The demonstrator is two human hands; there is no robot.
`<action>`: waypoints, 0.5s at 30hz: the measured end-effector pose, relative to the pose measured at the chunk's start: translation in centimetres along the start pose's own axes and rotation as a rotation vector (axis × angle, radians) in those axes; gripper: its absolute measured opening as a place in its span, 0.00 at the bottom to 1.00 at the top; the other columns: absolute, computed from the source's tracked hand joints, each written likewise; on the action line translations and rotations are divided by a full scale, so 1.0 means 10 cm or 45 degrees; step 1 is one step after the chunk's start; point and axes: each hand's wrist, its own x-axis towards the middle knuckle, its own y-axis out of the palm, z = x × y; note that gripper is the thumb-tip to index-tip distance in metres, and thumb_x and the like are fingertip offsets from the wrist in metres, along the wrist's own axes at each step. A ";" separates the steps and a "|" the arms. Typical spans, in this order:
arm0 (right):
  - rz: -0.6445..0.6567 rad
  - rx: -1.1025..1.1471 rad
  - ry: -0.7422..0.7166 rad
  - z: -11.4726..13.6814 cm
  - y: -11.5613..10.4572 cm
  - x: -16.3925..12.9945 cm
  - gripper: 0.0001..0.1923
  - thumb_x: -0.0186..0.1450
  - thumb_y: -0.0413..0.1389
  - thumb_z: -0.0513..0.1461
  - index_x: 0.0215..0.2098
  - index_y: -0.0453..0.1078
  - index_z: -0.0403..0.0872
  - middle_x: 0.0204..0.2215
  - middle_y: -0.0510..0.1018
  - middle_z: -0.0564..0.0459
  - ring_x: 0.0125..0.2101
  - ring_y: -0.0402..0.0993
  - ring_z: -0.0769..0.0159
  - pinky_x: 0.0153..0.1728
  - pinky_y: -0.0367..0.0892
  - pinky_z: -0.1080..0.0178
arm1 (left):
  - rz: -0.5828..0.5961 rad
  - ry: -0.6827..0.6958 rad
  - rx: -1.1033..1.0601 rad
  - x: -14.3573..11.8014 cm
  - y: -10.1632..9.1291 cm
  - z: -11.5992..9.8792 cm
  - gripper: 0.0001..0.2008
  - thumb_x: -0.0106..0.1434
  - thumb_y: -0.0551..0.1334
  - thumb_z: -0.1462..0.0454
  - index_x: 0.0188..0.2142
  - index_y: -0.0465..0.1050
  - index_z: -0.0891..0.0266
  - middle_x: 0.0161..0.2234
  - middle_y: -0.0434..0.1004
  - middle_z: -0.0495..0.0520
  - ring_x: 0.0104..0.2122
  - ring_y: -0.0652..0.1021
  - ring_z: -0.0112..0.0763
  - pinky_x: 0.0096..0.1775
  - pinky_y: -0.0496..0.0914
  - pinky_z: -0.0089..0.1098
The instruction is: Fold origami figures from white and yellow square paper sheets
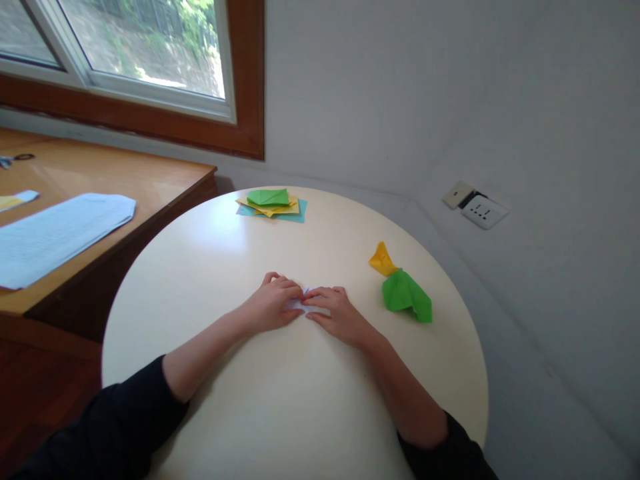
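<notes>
Both my hands rest on a round cream table. My left hand and my right hand meet fingertip to fingertip, pressing down on a small white piece of paper that is mostly hidden under the fingers. To the right of my right hand lie a folded green paper shape and a folded yellow paper shape, touching each other. At the table's far edge sits a small stack of coloured paper sheets, green on top of yellow on blue.
A wooden desk stands to the left, touching the table, with light blue sheets on it. A window is behind it. A grey wall with a white socket runs along the right.
</notes>
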 end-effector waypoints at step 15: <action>-0.091 0.009 0.035 -0.04 0.04 -0.01 0.09 0.57 0.58 0.35 0.37 0.72 0.51 0.42 0.76 0.52 0.45 0.70 0.64 0.45 0.53 0.57 | 0.025 0.061 -0.034 -0.01 -0.03 0.02 0.11 0.55 0.56 0.66 0.40 0.68 0.59 0.37 0.76 0.52 0.41 0.73 0.34 0.49 0.56 0.37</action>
